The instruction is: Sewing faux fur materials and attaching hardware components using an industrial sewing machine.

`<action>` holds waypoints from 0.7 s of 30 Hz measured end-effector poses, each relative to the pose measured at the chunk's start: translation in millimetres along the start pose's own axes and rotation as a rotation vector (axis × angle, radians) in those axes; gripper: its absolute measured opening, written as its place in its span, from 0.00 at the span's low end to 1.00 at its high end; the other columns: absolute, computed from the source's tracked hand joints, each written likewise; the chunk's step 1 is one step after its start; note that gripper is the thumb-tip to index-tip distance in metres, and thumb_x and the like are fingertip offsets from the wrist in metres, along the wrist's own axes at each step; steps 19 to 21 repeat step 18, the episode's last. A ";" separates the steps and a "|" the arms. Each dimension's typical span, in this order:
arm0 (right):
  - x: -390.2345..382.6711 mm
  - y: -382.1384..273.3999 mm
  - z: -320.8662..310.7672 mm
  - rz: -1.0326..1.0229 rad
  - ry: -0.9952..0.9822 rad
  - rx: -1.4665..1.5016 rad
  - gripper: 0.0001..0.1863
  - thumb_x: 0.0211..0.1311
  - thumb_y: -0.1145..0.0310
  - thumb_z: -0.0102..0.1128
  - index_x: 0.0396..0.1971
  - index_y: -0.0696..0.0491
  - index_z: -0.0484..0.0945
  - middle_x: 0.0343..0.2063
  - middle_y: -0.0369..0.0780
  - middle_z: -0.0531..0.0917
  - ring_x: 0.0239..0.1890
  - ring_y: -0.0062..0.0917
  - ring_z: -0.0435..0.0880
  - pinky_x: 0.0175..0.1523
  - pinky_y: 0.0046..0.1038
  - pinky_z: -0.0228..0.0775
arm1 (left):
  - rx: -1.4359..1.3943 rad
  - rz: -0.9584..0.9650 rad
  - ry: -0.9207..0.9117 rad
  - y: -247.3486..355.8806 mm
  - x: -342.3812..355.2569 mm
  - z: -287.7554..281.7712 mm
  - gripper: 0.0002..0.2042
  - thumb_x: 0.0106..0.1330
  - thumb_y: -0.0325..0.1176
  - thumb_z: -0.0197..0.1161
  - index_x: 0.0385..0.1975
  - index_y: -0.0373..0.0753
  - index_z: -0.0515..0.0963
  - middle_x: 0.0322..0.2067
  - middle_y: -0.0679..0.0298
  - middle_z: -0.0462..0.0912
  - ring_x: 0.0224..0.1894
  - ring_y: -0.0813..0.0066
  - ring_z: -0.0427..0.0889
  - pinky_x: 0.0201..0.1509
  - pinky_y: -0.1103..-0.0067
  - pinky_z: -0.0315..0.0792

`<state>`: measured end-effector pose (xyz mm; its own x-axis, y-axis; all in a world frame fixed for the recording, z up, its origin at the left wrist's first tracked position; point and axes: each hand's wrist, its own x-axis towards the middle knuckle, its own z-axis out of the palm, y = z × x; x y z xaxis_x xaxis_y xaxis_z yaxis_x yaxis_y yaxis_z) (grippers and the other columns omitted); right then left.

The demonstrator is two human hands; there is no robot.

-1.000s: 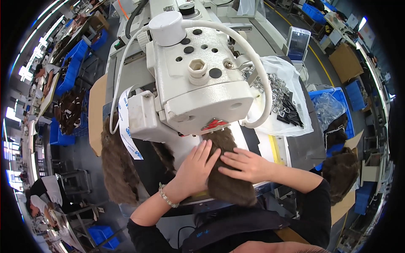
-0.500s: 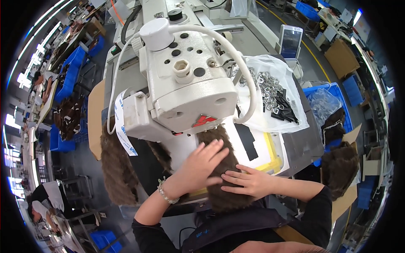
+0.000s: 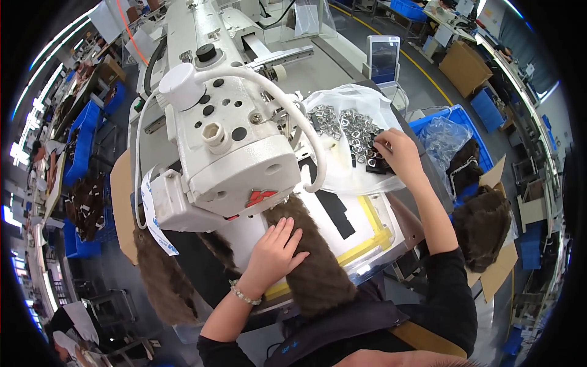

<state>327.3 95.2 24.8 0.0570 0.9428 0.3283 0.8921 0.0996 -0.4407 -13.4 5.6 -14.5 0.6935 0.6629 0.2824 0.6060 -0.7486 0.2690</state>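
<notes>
A long strip of brown fur (image 3: 318, 263) runs from under the head of the white sewing machine (image 3: 238, 165) toward me. My left hand (image 3: 276, 255) lies flat on it with the fingers stretched out. To the right, my right hand (image 3: 397, 154) reaches onto the white plastic bag (image 3: 333, 174), its fingertips drawn together at the pile. Metal rings (image 3: 358, 129) and short black strap pieces (image 3: 380, 166) lie there. What is between those fingertips, if anything, is hidden.
A white plate edged with yellow tape (image 3: 380, 235) and bearing a black strip (image 3: 337, 215) lies beside the fur. More brown fur (image 3: 162, 275) hangs at the left. A blue crate (image 3: 486, 150) and a cardboard box (image 3: 498, 287) stand at the right.
My right hand has left the fur and moved up and right to the pile on the plastic bag. My left hand stays on the fur. The view has shifted.
</notes>
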 end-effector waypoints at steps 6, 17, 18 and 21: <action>10.5 42.9 15.6 0.017 -0.093 0.007 0.08 0.50 0.74 0.65 0.32 0.58 0.81 0.29 0.45 0.82 0.34 0.40 0.81 0.41 0.36 0.73 | -0.003 0.014 0.011 -2.5 -1.3 1.7 0.21 0.55 0.43 0.69 0.44 0.34 0.80 0.51 0.48 0.78 0.54 0.55 0.78 0.56 0.64 0.74; -24.6 -20.4 7.0 0.099 -0.083 0.363 0.14 0.53 0.81 0.62 0.41 0.53 0.80 0.26 0.41 0.82 0.26 0.26 0.81 0.34 0.27 0.72 | -0.034 0.004 0.042 -4.3 -5.3 3.5 0.20 0.55 0.41 0.69 0.43 0.35 0.80 0.51 0.49 0.79 0.54 0.55 0.79 0.56 0.67 0.75; -32.3 -31.3 8.4 0.081 -0.294 0.447 0.15 0.53 0.78 0.63 0.43 0.51 0.81 0.26 0.39 0.84 0.26 0.26 0.81 0.35 0.27 0.73 | -0.068 0.006 0.058 -6.1 -6.7 3.9 0.19 0.55 0.40 0.70 0.43 0.36 0.80 0.51 0.49 0.79 0.54 0.56 0.79 0.55 0.68 0.75; -32.3 -31.3 8.4 0.081 -0.294 0.447 0.15 0.53 0.78 0.63 0.43 0.51 0.81 0.26 0.39 0.84 0.26 0.26 0.81 0.35 0.27 0.73 | -0.068 0.006 0.058 -6.1 -6.7 3.9 0.19 0.55 0.40 0.70 0.43 0.36 0.80 0.51 0.49 0.79 0.54 0.56 0.79 0.55 0.68 0.75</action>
